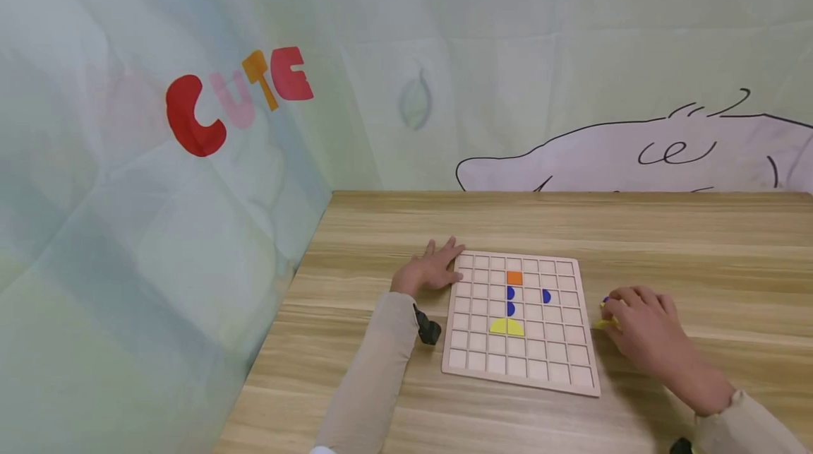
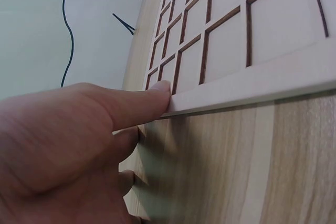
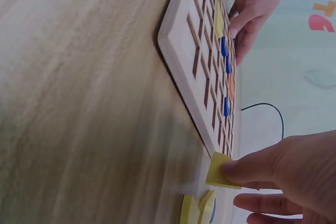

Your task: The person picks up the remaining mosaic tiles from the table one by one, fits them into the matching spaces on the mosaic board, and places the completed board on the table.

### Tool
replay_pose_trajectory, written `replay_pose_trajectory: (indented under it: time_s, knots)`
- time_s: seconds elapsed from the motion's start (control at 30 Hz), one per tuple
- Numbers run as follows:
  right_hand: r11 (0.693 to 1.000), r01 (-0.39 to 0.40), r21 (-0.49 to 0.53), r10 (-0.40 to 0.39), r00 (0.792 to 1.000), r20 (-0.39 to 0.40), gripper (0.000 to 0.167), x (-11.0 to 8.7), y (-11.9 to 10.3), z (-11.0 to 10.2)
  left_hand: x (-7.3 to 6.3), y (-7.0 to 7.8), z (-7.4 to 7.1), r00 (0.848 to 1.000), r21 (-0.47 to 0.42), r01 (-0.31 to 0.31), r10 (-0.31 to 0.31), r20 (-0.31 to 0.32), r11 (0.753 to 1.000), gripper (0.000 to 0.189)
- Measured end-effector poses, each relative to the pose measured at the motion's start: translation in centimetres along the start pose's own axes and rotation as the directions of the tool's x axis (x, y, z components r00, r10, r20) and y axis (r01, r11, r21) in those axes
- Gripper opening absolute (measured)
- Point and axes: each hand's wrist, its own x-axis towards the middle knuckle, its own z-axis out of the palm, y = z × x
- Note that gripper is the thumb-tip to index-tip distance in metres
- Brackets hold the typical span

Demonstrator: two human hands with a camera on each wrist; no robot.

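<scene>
A wooden grid board point(image 1: 479, 362) lies on the table, several colored pieces set in its squares: an orange square point(image 1: 514, 278), blue half circles point(image 1: 547, 296) and two yellow quarter circles point(image 1: 498, 327) side by side. My left hand point(image 1: 432, 272) is at the board's far left corner, fingers spread. Its thumb point(image 2: 152, 100) presses on the frame's edge. To the right of the board, my right hand point(image 1: 648, 330) pinches a flat yellow piece point(image 3: 216, 171) with straight edges, thumb on its face. Beneath that hand are more yellow pieces point(image 3: 189, 211), one with a blue edge beside it.
Wood-grained table point(image 1: 381, 221) surrounds the board on all sides. Along its back and left edges hang printed cloth walls point(image 1: 394, 51), with red, pink and orange letters on the left one.
</scene>
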Motion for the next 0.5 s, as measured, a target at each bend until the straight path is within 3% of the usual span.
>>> replay_pose_trajectory:
  time_s: [0.5]
  knots:
    - [0.995, 0.083, 0.050, -0.071, 0.977, -0.199, 0.024, 1.0, -1.8, 0.0, -0.1, -0.1, 0.0, 1.000, -0.009, 0.000, 0.000, 0.003, 1.000, 0.062]
